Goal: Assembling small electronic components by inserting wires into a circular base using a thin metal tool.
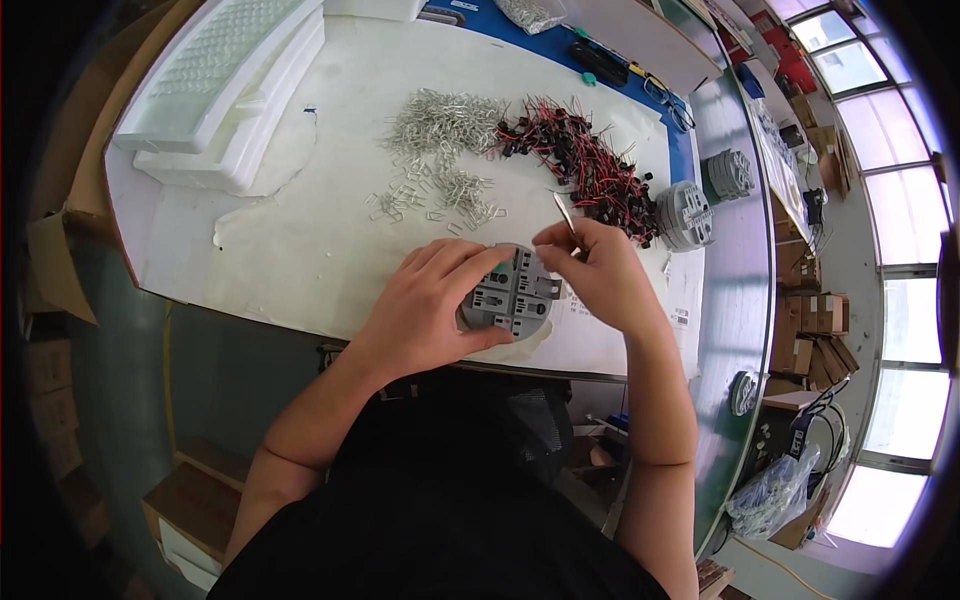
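Observation:
Close to the table's front edge lies a round grey plastic base (516, 310) with small slots and raised fittings. My left hand (425, 300) is closed on it, fingers over the far rim and thumb along the near side. At its upper right is my right hand (603, 275), with the fingers closed around metal tweezers (563, 210) whose one end sticks up past the knuckles. The right fingertips are at the base's edge; whether they pinch a small part as well is too small to tell.
Beyond my hands lie a heap of bent silvery metal clips (440, 125) and a pile of black parts with red and black wires (590, 165). Stacked grey round bases (686, 216) stand at right. White foam trays (215, 90) fill the far left. A screwdriver (597, 58) lies at the back.

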The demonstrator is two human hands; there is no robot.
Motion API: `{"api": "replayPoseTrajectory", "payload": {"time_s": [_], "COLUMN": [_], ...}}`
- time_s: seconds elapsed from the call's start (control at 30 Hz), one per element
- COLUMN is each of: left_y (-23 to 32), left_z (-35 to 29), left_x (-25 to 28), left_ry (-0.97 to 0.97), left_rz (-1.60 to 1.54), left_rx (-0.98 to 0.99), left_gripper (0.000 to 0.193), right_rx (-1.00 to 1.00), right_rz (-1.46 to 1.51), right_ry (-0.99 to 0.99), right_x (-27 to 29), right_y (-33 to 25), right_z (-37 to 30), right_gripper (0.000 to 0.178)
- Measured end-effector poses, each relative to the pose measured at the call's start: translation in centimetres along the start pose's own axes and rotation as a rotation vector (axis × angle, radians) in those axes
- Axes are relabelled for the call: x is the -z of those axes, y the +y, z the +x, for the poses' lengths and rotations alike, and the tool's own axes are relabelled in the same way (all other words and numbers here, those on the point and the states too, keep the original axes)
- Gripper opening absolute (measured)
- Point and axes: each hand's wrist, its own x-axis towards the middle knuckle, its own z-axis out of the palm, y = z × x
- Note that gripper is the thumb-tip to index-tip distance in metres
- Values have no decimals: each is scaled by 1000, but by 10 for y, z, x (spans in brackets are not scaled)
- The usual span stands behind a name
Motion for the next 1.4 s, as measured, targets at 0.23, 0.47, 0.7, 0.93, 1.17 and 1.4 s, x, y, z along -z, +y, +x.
{"api": "replayPoseTrajectory", "payload": {"time_s": [0.23,0.47,0.7,0.93,1.17,1.4], "left_y": [-1,-1,-2,-2,1,15], "left_z": [0,0,0,4,6,34], "left_x": [-3,-2,1,-3,-2,0], "left_ry": [11,13,7,12,46,66], "left_rz": [0,5,-9,-33,-104,-89], "left_rx": [-9,-3,9,2,56,54], "left_gripper": [83,83,81,76,64,37], "right_rx": [-25,-119,8,325,341,429], "right_rz": [-34,46,38,-139,-51,-330], "right_ry": [82,107,195,260,314,555], "right_x": [-18,-12,-9,-32,-31,-52], "right_y": [1,-7,13,26,38,60], "right_z": [4,6,-26,-26,-43,-56], "right_gripper": [50,23,14,12,25,31]}}
